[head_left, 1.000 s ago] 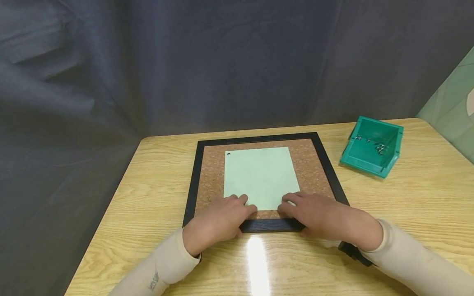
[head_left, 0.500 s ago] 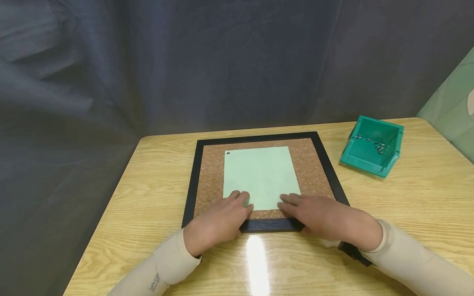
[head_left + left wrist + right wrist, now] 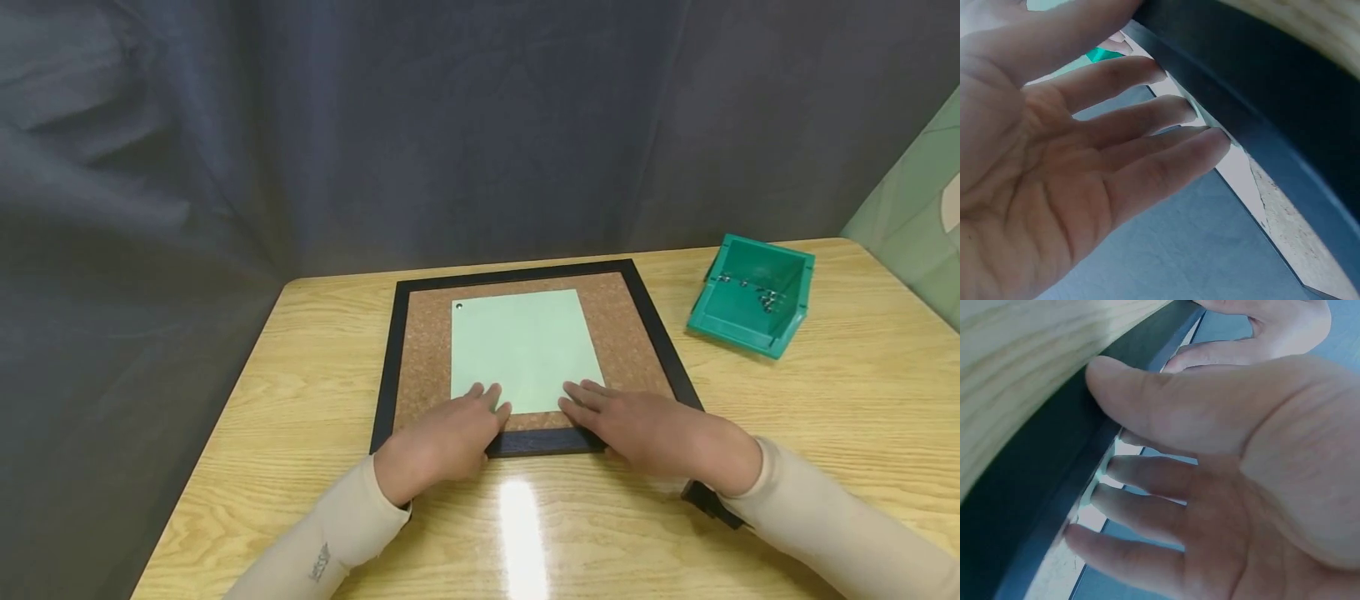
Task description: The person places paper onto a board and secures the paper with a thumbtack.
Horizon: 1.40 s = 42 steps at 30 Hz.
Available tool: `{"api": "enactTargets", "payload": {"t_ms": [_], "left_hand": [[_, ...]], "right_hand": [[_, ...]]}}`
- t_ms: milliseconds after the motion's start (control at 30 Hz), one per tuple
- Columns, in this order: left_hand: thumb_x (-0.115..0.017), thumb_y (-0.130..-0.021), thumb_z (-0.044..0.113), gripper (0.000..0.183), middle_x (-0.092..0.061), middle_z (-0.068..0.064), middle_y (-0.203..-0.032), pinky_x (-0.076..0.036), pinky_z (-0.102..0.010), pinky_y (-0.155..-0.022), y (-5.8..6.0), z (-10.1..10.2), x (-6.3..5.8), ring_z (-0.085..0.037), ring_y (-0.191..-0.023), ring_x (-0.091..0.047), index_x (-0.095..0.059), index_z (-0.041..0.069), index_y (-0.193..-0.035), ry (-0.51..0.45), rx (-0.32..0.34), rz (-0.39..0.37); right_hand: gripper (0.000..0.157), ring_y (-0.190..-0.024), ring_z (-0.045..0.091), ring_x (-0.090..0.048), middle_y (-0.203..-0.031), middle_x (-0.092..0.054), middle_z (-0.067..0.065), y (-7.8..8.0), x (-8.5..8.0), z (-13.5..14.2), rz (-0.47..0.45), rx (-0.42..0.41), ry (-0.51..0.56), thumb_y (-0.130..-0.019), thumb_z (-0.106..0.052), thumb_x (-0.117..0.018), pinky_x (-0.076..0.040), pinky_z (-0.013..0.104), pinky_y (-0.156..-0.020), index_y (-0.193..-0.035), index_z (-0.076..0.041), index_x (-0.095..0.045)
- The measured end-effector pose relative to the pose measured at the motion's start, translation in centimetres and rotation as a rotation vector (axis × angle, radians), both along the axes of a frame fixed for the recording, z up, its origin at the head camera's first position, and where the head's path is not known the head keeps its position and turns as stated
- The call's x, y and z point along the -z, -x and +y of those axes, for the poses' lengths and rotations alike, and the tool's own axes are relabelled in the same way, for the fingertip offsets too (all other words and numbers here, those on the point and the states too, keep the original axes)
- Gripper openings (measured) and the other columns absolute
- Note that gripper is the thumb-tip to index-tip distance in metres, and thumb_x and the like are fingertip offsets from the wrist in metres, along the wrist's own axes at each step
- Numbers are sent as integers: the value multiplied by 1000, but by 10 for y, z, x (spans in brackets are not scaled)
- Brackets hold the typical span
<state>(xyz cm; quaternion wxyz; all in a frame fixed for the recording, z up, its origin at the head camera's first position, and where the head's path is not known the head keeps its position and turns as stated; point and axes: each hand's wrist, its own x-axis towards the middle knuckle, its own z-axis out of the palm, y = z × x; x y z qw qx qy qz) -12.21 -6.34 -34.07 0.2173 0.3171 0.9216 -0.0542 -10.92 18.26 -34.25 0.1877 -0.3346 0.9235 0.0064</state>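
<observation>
A corkboard [image 3: 423, 350] in a black frame lies flat on the table, with a pale green sheet of paper [image 3: 525, 346] on it. A small silver pin [image 3: 459, 306] sits at the sheet's upper left corner. My left hand [image 3: 446, 433] lies over the front frame bar, its fingertips at the sheet's lower left corner. My right hand [image 3: 637, 425] reaches over the same bar, with fairly straight fingers touching the sheet's lower right corner. In the right wrist view, the thumb [image 3: 1141, 394] rests against the front of the black frame [image 3: 1035, 487].
A green bin [image 3: 738, 312] with several small metallic pieces stands at the back right of the wooden table [image 3: 292, 375]. Behind the table hangs a dark curtain [image 3: 480, 133]. A dark wrist device [image 3: 708, 504] shows under the right sleeve.
The corkboard with the sheet has slid slightly away from me, towards the curtain. Both hands have moved forward a little with it, and the right fingers look more spread. The green bin stays put.
</observation>
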Motion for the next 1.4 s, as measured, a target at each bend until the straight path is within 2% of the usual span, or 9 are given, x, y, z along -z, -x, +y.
{"api": "enactTargets", "payload": {"t_ms": [133, 300, 433, 567, 667, 967, 1133, 1233, 1400], "left_hand": [[-69, -94, 18, 66, -24, -10, -165, -42, -39, -113, 5, 0, 1, -30, -152, -27, -39, 13, -153, 6, -5, 21], [-66, -96, 15, 62, -26, -10, -164, -43, -41, -112, 10, 2, 4, -29, -151, -29, -40, 15, -153, -4, -48, 39], [-59, -98, 6, 56, -34, -14, -161, -46, -43, -109, 13, 3, 9, -32, -147, -37, -44, 16, -151, -16, -74, 89], [-63, -95, 2, 57, -48, -17, -149, -54, -42, -98, 14, 2, 14, -35, -132, -53, -49, 16, -148, -12, -73, 186], [-67, -93, 2, 57, -54, -18, -142, -56, -40, -92, 15, 1, 15, -36, -122, -59, -52, 15, -146, -16, -70, 227], [-66, -93, 1, 55, -56, -17, -141, -57, -40, -90, 16, 1, 14, -35, -117, -61, -53, 14, -145, -26, -82, 230], [-65, -94, 1, 54, -56, -18, -141, -57, -41, -90, 17, 1, 13, -36, -119, -61, -53, 15, -145, -32, -75, 225], [-63, -95, 3, 52, -59, -17, -135, -58, -39, -84, 19, 0, 13, -33, -111, -64, -54, 16, -144, -29, -61, 226], [-66, -95, 12, 41, -67, -10, -112, -55, -36, -66, 22, -4, 14, -26, -88, -65, -62, 20, -135, -38, -19, 277]], "right_hand": [[66, -145, 35, -38, -162, -32, 12, 4, 1, 0, 28, -5, -13, -94, -1, -63, -56, 42, -83, -154, -12, -37], [64, -143, 34, -43, -159, -37, 12, 10, 3, -2, 65, -10, -51, -94, -4, -64, -57, 41, -75, -153, -13, -40], [60, -140, 34, -47, -156, -42, 13, 14, 7, -3, 110, 8, -41, -95, -1, -62, -55, 37, -65, -151, -12, -44], [56, -132, 34, -55, -150, -50, 14, 17, 10, -3, 204, 5, -21, -94, -9, -66, -57, 37, -68, -147, -12, -49], [56, -127, 34, -59, -148, -53, 14, 18, 11, -3, 245, 3, -26, -93, -17, -69, -58, 40, -73, -146, -14, -51], [57, -123, 36, -61, -149, -52, 12, 19, 11, -3, 240, 35, -25, -92, -21, -69, -58, 44, -77, -146, -17, -51], [57, -109, 36, -67, -148, -54, 10, 19, 11, -2, 262, 31, -21, -92, -26, -69, -56, 37, -65, -146, -20, -52], [57, -98, 36, -69, -147, -54, 10, 20, 11, 1, 269, 30, -10, -92, -27, -70, -53, 35, -60, -145, -20, -53], [57, -99, 33, -71, -145, -57, 8, 23, 12, 4, 283, 15, 19, -89, -29, -73, -57, 40, -69, -143, -20, -55]]}}
